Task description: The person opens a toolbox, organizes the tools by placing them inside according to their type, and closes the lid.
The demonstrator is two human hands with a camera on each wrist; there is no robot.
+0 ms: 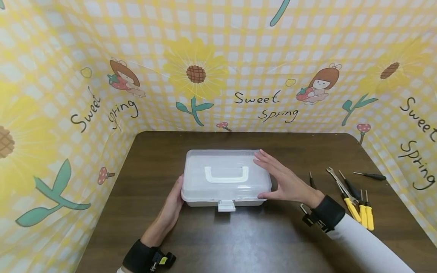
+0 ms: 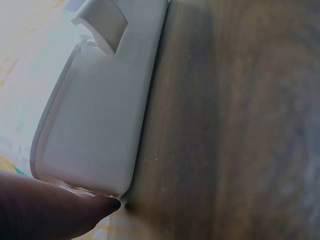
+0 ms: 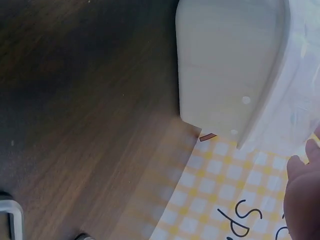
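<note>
A white plastic toolbox (image 1: 227, 189) with a translucent lid (image 1: 196, 163) stands in the middle of the table. The lid lies down on the base, its white handle (image 1: 227, 179) folded flat. At the front, the latch (image 1: 227, 206) sticks outward; the left wrist view also shows this latch (image 2: 102, 25) tilted away from the wall. My left hand (image 1: 172, 204) rests against the box's left end, most of its fingers hidden behind it. With fingers spread, my right hand (image 1: 286, 180) touches the lid's right side, thumb near the front corner and fingertips near the back.
To the right lie several yellow-handled screwdrivers (image 1: 363, 216), a wrench (image 1: 336, 180) and black-handled screwdrivers (image 1: 373, 176). One dark tool (image 1: 312, 181) lies just behind my right wrist. A checked cloth (image 1: 239, 57) hangs round the table's (image 1: 164, 142) back and sides.
</note>
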